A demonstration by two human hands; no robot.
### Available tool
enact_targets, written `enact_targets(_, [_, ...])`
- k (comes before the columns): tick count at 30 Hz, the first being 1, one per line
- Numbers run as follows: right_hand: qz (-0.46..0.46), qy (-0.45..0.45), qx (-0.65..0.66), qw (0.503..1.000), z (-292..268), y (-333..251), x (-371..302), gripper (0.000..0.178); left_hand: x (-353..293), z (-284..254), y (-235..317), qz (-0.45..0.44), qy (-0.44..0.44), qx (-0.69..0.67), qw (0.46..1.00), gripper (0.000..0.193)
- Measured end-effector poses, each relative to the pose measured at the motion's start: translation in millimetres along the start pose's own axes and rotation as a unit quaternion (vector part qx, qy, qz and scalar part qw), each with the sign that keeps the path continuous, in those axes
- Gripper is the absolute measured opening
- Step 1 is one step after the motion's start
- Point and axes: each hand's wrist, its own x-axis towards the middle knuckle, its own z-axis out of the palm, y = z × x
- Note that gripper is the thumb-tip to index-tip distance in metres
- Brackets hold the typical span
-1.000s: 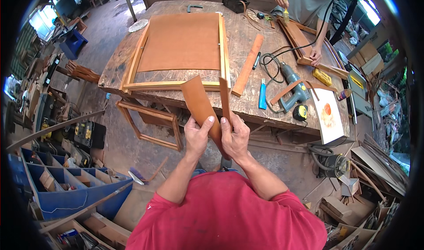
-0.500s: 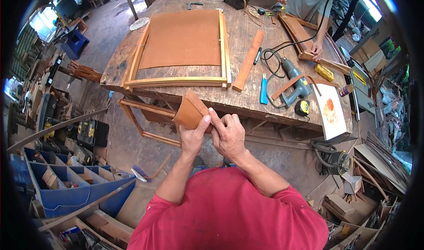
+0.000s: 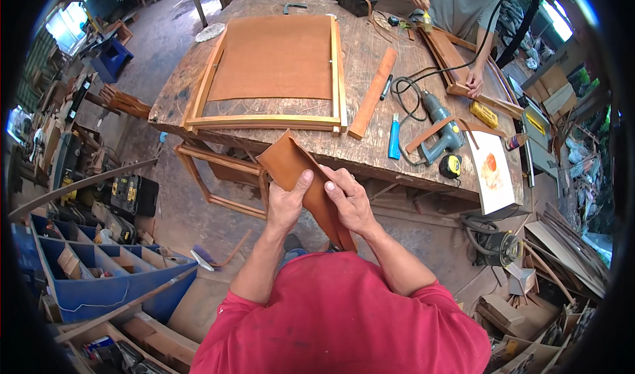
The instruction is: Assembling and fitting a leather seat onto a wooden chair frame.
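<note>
Between both hands I hold a folded strip of brown leather (image 3: 286, 164), in front of my chest and near the bench's front edge. Its far end flares open and its lower end hangs toward my waist. My left hand (image 3: 288, 201) grips the left side, thumb on top. Along the right edge, my right hand (image 3: 346, 201) pinches the leather, thumb pressed against it. Beyond, on the bench, lies a wooden frame (image 3: 264, 121) with a brown leather panel (image 3: 274, 60) across it. A long flat leather strip (image 3: 372, 93) rests to its right.
The worn workbench (image 3: 311, 150) also carries a heat gun (image 3: 442, 126), a blue cutter (image 3: 394, 137), a tape measure (image 3: 451, 166) and a white board (image 3: 491, 175). Across it, another person's hand (image 3: 475, 82) steadies a wooden frame. A blue divided bin (image 3: 119, 291) stands at lower left.
The leather has turned in my hands, so more of its length shows hanging down. My right hand's index finger no longer points along the edge; its thumb now presses the leather.
</note>
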Motion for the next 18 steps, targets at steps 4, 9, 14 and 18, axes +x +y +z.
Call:
enact_targets(4, [0.062,-0.018,0.024,0.998,-4.9,0.7,3.9,0.042,0.0,5.0,7.5,0.002,-0.01,0.03,1.0,0.031])
enact_targets(9, [0.093,-0.003,0.036,0.995,-3.8,1.4,6.7,0.041,-0.6,6.5,9.4,-0.005,-0.019,0.05,0.999,0.028])
enact_targets(14, [0.059,0.007,-0.02,0.998,-8.9,-5.3,10.6,0.039,1.1,8.0,9.7,0.024,-0.014,0.068,0.997,0.029])
enact_targets(18, [0.025,0.002,-0.076,0.997,-12.5,-9.8,15.2,0.034,3.3,10.2,9.0,0.027,0.001,0.049,0.998,0.029])
